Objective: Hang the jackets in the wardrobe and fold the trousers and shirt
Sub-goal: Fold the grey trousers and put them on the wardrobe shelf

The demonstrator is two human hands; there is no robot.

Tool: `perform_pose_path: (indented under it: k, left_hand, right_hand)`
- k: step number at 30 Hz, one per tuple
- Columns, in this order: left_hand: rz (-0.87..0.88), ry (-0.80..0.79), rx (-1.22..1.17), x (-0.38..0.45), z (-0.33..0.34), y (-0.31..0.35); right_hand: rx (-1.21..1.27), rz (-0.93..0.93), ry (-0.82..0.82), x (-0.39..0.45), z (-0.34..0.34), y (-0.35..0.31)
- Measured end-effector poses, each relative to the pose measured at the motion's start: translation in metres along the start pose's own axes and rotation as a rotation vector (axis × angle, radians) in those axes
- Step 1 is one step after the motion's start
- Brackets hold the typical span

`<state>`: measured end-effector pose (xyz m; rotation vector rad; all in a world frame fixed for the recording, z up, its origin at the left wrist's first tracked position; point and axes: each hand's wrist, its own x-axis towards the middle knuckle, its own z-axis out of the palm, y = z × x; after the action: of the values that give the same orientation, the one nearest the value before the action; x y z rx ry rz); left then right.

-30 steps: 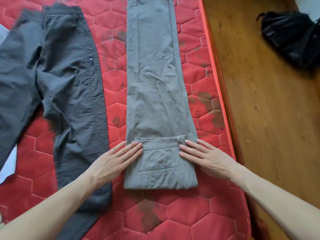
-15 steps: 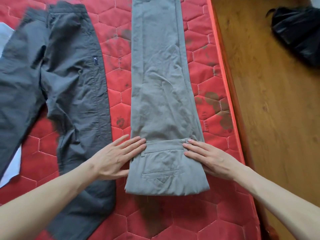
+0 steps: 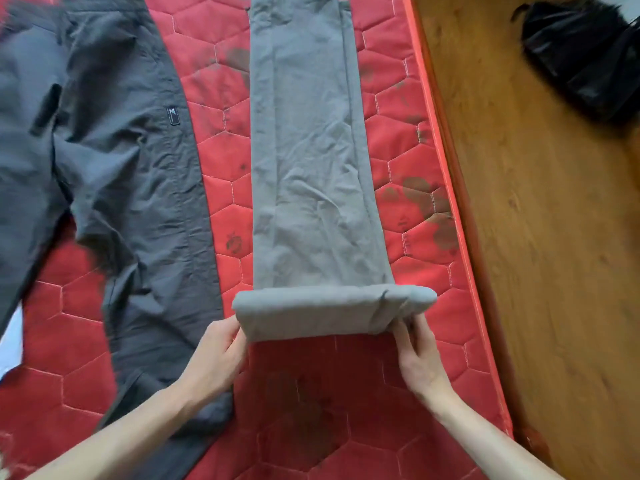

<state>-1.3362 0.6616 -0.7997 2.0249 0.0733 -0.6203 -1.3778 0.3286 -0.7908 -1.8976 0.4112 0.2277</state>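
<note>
In the head view, the long light-grey cotton trousers (image 3: 311, 174) are laid lengthwise down the middle of the frame on the red quilted mattress with hexagon stitching (image 3: 408, 244), and their near, waistband end is now lifted off the mattress as a thick folded band at lower centre. Half a second earlier that end was lying flat with both hands spread on it, pocket uppermost; it has since been gripped and raised. The left hand (image 3: 216, 355) is curled round the band's left corner, and the right hand (image 3: 417, 351) pinches its right corner, fingers tucked beneath. This is judged to be the next fold or roll being carried forward over the legs, so the trousers are only partly folded. A dark charcoal crumpled garment (image 3: 114, 161) is spread unfolded at left, and a black bag (image 3: 585, 53) is seen on the wooden floor (image 3: 536, 271) at upper right.
</note>
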Motion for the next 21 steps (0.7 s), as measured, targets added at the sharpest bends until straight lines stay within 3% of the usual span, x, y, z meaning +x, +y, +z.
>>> perform_pose_path:
  k: [3,5,11,16,21]
  left_hand:
    - [-0.147,0.135,-0.201,0.014,0.010,0.030]
    - [-0.232,0.145,-0.318,0.024,0.017,0.034]
    - [-0.176,0.240,-0.054,0.043,0.024,0.013]
    - [-0.148,0.365,0.006,0.042,0.032,0.023]
    - [-0.350,0.469,-0.091,0.037,0.041,0.051]
  right_hand:
    - [0.021,0.111,0.194,0.010,0.022,-0.018]
    - [-0.040,0.119,0.275,0.023,0.032,-0.028]
    - [-0.444,0.143,0.413,0.059,0.046,-0.011]
    - [-0.413,0.260,0.438,0.073,0.034,-0.008]
    - [-0.323,0.321,0.459,0.073,0.028,-0.027]
